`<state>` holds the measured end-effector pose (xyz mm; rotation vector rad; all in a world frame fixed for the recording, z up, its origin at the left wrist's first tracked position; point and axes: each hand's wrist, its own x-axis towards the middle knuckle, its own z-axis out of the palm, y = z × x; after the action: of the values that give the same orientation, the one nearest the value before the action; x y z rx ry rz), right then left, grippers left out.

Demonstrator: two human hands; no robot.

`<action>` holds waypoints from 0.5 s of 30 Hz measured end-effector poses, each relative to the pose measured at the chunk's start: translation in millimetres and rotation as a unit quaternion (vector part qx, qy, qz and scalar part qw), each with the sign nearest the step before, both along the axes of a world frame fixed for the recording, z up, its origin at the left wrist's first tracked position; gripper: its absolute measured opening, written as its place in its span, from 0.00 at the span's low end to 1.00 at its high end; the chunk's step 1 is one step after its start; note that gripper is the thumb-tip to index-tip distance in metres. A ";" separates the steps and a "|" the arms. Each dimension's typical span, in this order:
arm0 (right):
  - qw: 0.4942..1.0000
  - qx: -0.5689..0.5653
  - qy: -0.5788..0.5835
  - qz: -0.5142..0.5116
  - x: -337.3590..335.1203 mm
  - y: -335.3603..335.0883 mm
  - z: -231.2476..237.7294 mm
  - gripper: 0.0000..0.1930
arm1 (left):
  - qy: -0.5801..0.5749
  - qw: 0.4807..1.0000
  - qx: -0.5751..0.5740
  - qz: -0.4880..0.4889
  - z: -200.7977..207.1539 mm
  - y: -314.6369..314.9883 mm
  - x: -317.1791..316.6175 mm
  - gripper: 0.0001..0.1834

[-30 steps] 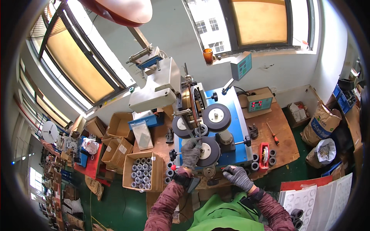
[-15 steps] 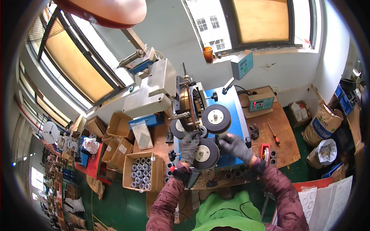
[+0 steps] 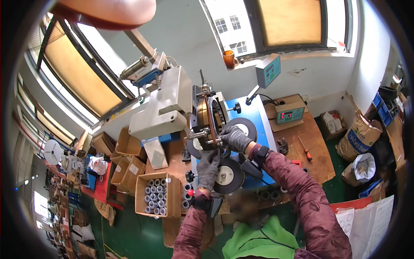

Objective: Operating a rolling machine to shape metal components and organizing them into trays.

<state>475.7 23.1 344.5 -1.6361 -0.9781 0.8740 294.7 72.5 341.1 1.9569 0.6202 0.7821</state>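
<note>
Both my hands wear grey gloves and work at a coil winding machine with a blue table (image 3: 264,142). My right hand (image 3: 236,137) reaches in to the upright copper-coloured winding ring (image 3: 210,113), its fingers closed together near the ring's lower front edge. What they pinch is too small to make out. My left hand (image 3: 208,169) is lower, between the black rubber rollers, its fingers bunched at a small ring core (image 3: 224,151) mostly hidden by the hands. The front roller (image 3: 224,175) lies just right of my left hand; the rear right roller (image 3: 246,127) is partly behind my right hand.
A cardboard box (image 3: 176,196) of wound ring cores stands at the left. A control box (image 3: 290,115) with red digits and a screwdriver (image 3: 306,151) are on the right of the wooden bench (image 3: 321,162). The machine's pale head (image 3: 161,108) overhangs the left side.
My right hand has moved left and forward, from over the table's right side to the winding ring. My left hand has drawn slightly down and left. The view has shifted a little.
</note>
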 end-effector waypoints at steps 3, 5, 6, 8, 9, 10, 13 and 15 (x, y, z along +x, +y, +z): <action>0.934 -0.006 -0.315 -0.167 -1.7 -14.2 4.0 0.08 | -0.017 0.994 -0.099 0.047 1.3 -45.0 -25.4 0.14; 0.885 0.011 -0.415 -0.211 4.3 -13.1 -9.1 0.07 | -0.048 0.998 -0.015 0.030 -14.7 -87.7 -50.0 0.12; 0.823 0.039 -0.510 -0.248 4.4 -12.0 -15.4 0.07 | -0.063 0.997 0.045 -0.021 -26.3 -112.2 -60.8 0.11; 0.833 0.063 -0.504 -0.219 1.3 -13.2 -18.3 0.08 | 0.031 0.981 -0.010 -0.190 -55.3 -156.2 -71.1 0.14; 0.815 0.072 -0.529 -0.223 0.5 -12.5 -21.6 0.08 | 0.034 0.981 -0.031 -0.186 -83.5 -174.2 -70.8 0.14; 0.798 0.087 -0.554 -0.222 -5.2 -8.2 -15.6 0.08 | 0.069 0.954 -0.205 -0.206 -124.0 -185.3 -68.0 0.16; 0.760 0.061 -0.614 -0.202 -3.8 -4.6 -12.9 0.11 | 0.024 0.783 -0.606 -0.138 -204.2 -206.7 -49.7 0.21; 0.769 0.062 -0.606 -0.195 -10.9 -2.9 -7.8 0.13 | -0.057 0.620 -0.781 -0.043 -250.9 -209.3 -33.4 0.22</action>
<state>464.7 20.2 336.7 -2.1408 -1.3710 -0.6925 261.3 -136.8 90.2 0.2656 0.7036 0.0526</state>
